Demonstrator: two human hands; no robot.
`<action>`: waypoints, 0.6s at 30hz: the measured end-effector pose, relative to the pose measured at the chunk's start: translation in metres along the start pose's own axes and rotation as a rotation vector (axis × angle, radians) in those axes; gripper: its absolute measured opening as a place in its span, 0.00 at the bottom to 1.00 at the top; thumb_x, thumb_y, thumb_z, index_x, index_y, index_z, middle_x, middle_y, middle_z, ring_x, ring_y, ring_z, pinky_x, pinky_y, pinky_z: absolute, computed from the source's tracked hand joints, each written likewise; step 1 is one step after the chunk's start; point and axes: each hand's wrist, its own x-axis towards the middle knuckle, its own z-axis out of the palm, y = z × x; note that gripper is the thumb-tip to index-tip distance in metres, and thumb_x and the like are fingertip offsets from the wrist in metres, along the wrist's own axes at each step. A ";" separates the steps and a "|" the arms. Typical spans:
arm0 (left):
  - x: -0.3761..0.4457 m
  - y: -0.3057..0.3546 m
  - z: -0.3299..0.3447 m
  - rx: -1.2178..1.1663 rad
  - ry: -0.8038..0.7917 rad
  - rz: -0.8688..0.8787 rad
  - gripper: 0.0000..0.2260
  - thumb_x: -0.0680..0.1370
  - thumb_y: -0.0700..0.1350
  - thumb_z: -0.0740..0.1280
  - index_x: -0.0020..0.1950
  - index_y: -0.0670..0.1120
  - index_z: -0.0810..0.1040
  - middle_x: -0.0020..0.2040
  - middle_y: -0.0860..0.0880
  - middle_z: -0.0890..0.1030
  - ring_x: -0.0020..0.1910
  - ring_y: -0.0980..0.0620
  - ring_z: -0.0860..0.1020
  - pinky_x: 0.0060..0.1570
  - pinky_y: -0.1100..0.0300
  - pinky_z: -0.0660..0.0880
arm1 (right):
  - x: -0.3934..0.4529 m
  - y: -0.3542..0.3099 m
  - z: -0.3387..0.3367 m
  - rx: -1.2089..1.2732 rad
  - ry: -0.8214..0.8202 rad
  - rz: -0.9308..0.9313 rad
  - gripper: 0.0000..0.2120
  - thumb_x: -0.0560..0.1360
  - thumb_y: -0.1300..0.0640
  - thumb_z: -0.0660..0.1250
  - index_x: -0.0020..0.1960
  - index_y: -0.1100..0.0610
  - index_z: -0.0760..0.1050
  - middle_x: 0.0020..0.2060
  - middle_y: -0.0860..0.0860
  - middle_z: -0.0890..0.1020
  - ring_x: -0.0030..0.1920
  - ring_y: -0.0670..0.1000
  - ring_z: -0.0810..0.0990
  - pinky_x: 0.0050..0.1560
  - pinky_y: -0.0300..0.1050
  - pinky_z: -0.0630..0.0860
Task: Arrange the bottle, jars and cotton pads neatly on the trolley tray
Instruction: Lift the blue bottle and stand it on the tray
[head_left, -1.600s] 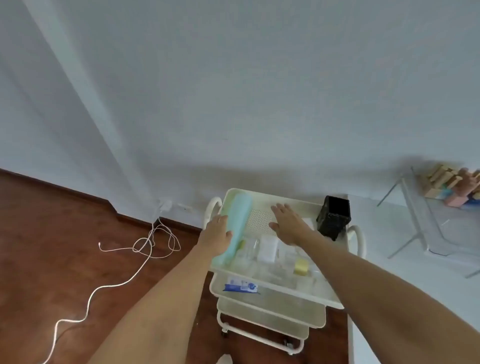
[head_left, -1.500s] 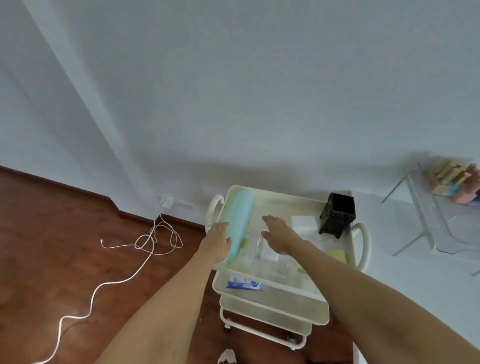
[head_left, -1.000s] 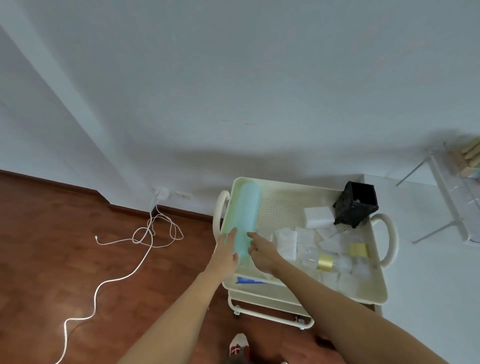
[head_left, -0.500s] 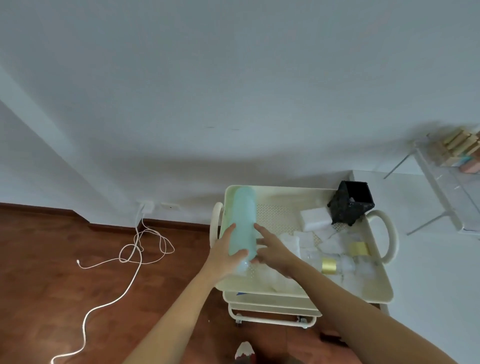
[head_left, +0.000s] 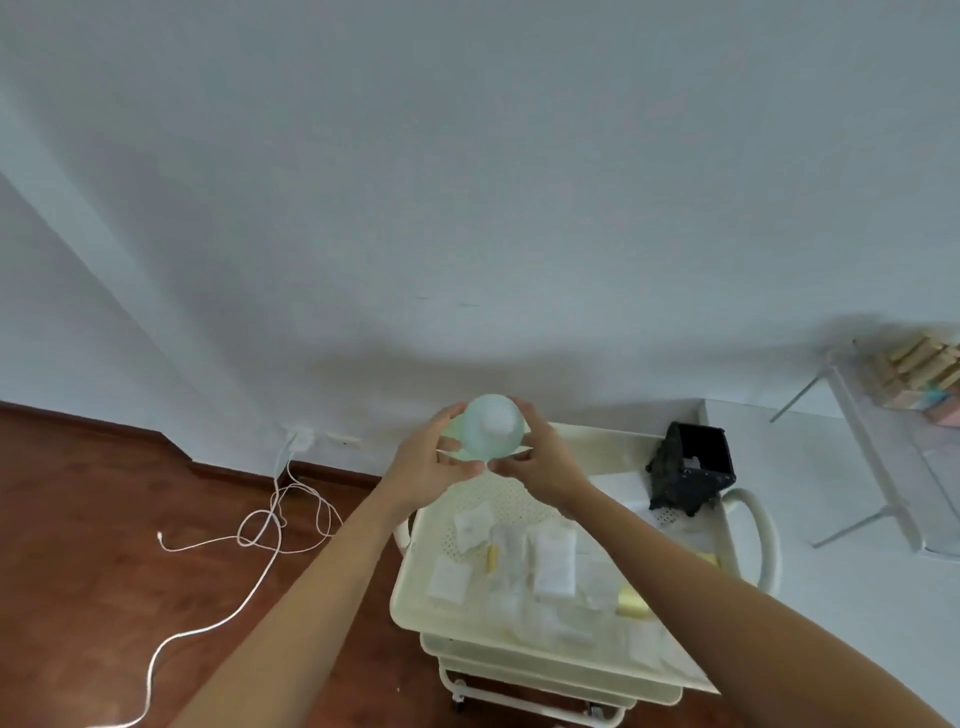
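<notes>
From the head view, the pale green bottle (head_left: 488, 433) is held upright above the far left corner of the trolley tray (head_left: 410, 587), seen almost end-on so only its white cap and rounded shoulder show. The left hand (head_left: 423, 465) and right hand (head_left: 543, 462) cup it from opposite sides, fingers (head_left: 451, 415) curled closed around the body, thumbs nearly meeting on the near side. It looks like smooth, stiff plastic, probably slippery and top-heavy if full; a grip low on the body with both palms should steady it best while setting it down. Its length, base and fill level are hidden by the viewing angle. The cotton pads (head_left: 553, 564) lie scattered over the tray's middle and near edge; the clear jars (head_left: 631, 605) with gold lids among them are blurred and hard to count. A black container (head_left: 693, 465) stands at the far right corner.
</notes>
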 end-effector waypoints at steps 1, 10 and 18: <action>0.005 0.004 0.001 0.011 0.047 0.019 0.31 0.72 0.45 0.74 0.72 0.55 0.66 0.60 0.43 0.77 0.54 0.48 0.81 0.59 0.51 0.77 | 0.007 -0.004 -0.005 -0.041 -0.007 -0.020 0.36 0.71 0.62 0.74 0.71 0.42 0.62 0.60 0.54 0.79 0.48 0.52 0.85 0.40 0.43 0.79; 0.048 0.010 -0.021 -0.077 0.165 -0.033 0.21 0.79 0.49 0.65 0.71 0.48 0.68 0.65 0.46 0.76 0.62 0.45 0.77 0.63 0.46 0.74 | 0.068 -0.031 -0.008 -0.436 -0.140 -0.105 0.35 0.79 0.51 0.64 0.79 0.49 0.49 0.71 0.58 0.70 0.69 0.60 0.71 0.69 0.51 0.65; 0.065 -0.006 -0.023 -0.103 0.168 -0.030 0.19 0.80 0.52 0.63 0.71 0.50 0.69 0.62 0.50 0.77 0.63 0.49 0.76 0.62 0.51 0.74 | 0.067 -0.025 -0.015 -0.546 -0.219 -0.128 0.38 0.78 0.53 0.64 0.78 0.43 0.43 0.68 0.59 0.74 0.59 0.60 0.77 0.65 0.52 0.70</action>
